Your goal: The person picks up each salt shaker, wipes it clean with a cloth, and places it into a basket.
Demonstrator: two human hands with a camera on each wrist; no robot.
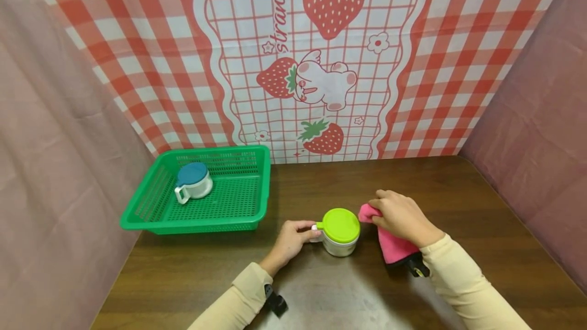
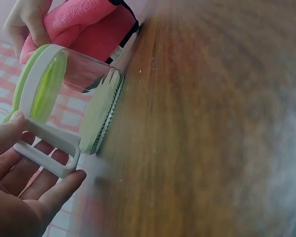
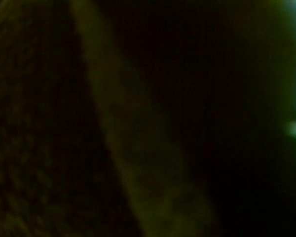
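Note:
A small clear jar (image 1: 340, 249) with a lime-green lid (image 1: 341, 224) stands upright on the wooden table. My left hand (image 1: 288, 243) pinches its white handle (image 2: 64, 141), with the thumb on top near the lid and the fingers behind and below. Just right of the jar, my right hand (image 1: 404, 218) grips a bunched pink cloth (image 1: 393, 246) with dark edging. One corner of the cloth pokes out close to the lid; whether it touches the jar I cannot tell. The right wrist view is almost black, so it shows no clear detail of that hand.
A green plastic basket (image 1: 263, 187) sits at the back left of the table (image 1: 321, 289). Inside it lies a similar white-handled jar with a blue lid (image 1: 192, 173). A strawberry-print curtain (image 1: 330, 80) hangs along the back, and pink drapes (image 1: 527, 101) flank both sides.

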